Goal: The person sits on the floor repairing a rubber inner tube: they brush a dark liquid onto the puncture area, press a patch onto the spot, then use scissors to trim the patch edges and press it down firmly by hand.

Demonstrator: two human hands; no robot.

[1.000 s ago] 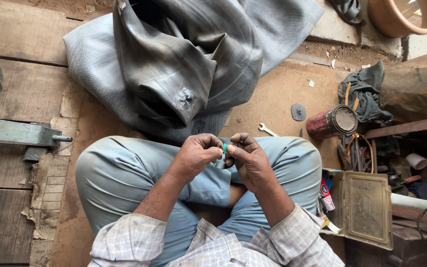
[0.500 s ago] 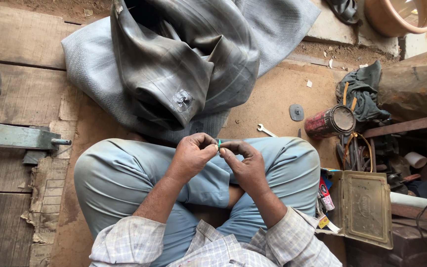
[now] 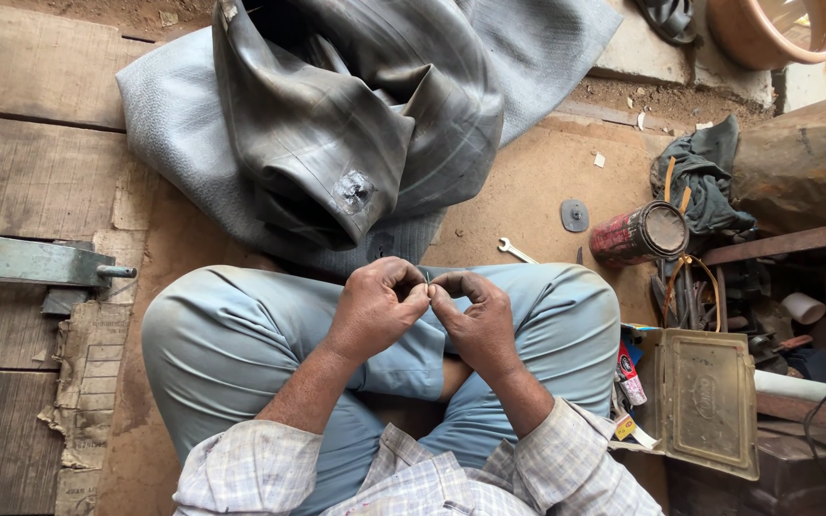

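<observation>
While the person sat cross-legged on the boards, head view showed both hands meeting over the lap, fingertips pressed together at frame centre. Left hand (image 3: 378,308) was curled, thumb and forefinger closed in a pinch. Right hand (image 3: 475,320) mirrored it, thumb and forefinger closed, tips touching the left's. Something tiny (image 3: 423,278) sat pinched between the two sets of fingertips; too small to tell what it was.

From the hands:
- 12 o'clock: black rubber inner tube (image 3: 365,124), folded in a heap, with a rough scuffed spot (image 3: 354,191) on the fold nearest the knees. It lay on a grey mat (image 3: 169,124).
- 2 o'clock: small spanner (image 3: 516,251) on the dusty board, just beyond the right knee. Round grey disc (image 3: 575,215) a bit further out.
- 2–3 o'clock: rusty red tin (image 3: 641,235) on its side, dark green rag (image 3: 709,182) bunched behind it.
- 4 o'clock: flat olive metal box (image 3: 705,401) close beside the right thigh, small tubes and packets wedged at its left edge.
- 9 o'clock: green metal fixture (image 3: 35,263) with a short bolt sticking out, well apart from the hands.
- 1 o'clock, far corner: terracotta bowl (image 3: 767,33).

Light blue trousers (image 3: 241,334), checked shirt sleeves (image 3: 260,468) at bottom edge.
</observation>
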